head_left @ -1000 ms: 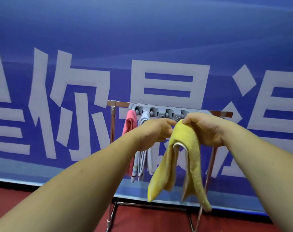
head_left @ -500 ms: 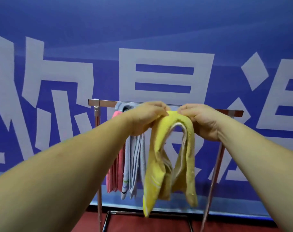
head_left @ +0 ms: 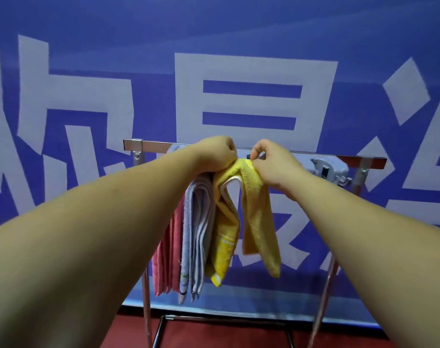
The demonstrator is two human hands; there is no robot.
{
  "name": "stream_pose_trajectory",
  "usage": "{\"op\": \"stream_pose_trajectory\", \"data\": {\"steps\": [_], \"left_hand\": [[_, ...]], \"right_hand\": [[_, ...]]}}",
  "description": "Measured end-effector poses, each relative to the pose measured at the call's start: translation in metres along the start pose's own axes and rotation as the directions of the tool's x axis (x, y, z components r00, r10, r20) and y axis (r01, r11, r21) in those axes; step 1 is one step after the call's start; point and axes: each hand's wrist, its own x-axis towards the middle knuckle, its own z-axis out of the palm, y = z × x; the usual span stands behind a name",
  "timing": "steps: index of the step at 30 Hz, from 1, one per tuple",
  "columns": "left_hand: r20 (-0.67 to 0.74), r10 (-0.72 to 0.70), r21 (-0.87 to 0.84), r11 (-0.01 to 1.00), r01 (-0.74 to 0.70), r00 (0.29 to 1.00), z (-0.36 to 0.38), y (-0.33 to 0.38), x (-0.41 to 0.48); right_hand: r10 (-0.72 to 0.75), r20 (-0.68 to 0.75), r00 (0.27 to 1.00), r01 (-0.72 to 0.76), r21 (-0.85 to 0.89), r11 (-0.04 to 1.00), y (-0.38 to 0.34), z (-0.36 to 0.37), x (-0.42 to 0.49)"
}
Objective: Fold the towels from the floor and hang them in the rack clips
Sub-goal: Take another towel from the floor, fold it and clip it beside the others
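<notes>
**Both hands hold a yellow towel up at the rack clips**

Two bare forearms reach in from the lower corners, the left from 8 o'clock and the right from 4 o'clock. They meet a little above the middle of the view. The left hand (head_left: pixel 213 156) is clenched over the left side of the top fold of the yellow towel (head_left: pixel 259 217), its knuckles uppermost and most of its grip hidden beneath them. The right hand (head_left: pixel 276 167) pinches the right side of the same fold between the thumb and bent fingers (head_left: pixel 259 148).

The yellow towel is bunched at the top between the two hands. It hangs toward 6 o'clock in two loose legs with an open loop between them, and a white-edged inner layer shows at the loop. The hands cover the spot where the fold meets the rack, so I cannot tell whether a clip has taken it.

Touching the yellow towel on its 9 o'clock side hangs a folded striped towel (head_left: pixel 198 222), pale grey. Just beyond that, again toward 9 o'clock, hangs a pink towel (head_left: pixel 167 259), partly behind the left forearm. The arm hides the tops of both.

The chrome top bar of the rack (head_left: pixel 151 145) runs from 9 o'clock to 3 o'clock behind the hands. A grey clip strip (head_left: pixel 326 169) is fixed to the bar, and one free clip shows at 3 o'clock from the right hand. The rack's legs drop to the red floor (head_left: pixel 213 332) at 6 o'clock. A blue banner (head_left: pixel 239 33) with large white characters fills the background.
</notes>
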Motion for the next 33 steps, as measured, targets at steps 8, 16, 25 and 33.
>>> {"op": "stream_pose_trajectory", "data": {"steps": [8, 16, 25, 33], "left_hand": [[-0.2, 0.016, 0.131, 0.991, 0.011, 0.98, 0.015, -0.005, 0.001], [0.015, 0.242, 0.211, 0.948, -0.24, 0.97, 0.011, -0.017, -0.064], [-0.091, 0.211, 0.315, 0.933, -0.173, 0.973, 0.051, -0.02, -0.059], [-0.141, 0.239, 0.372, 0.912, -0.172, 0.961, 0.064, -0.019, -0.063]], "right_hand": [[-0.212, -0.112, 0.971, 0.144, -0.435, 0.889, 0.004, 0.017, -0.01], [-0.255, 0.165, 0.953, 0.3, -0.38, 0.875, -0.001, 0.003, -0.033], [-0.177, 0.158, 0.971, 0.234, -0.504, 0.831, 0.0, 0.018, -0.049], [-0.081, 0.104, 0.991, 0.112, -0.35, 0.93, -0.016, 0.028, -0.062]]}}
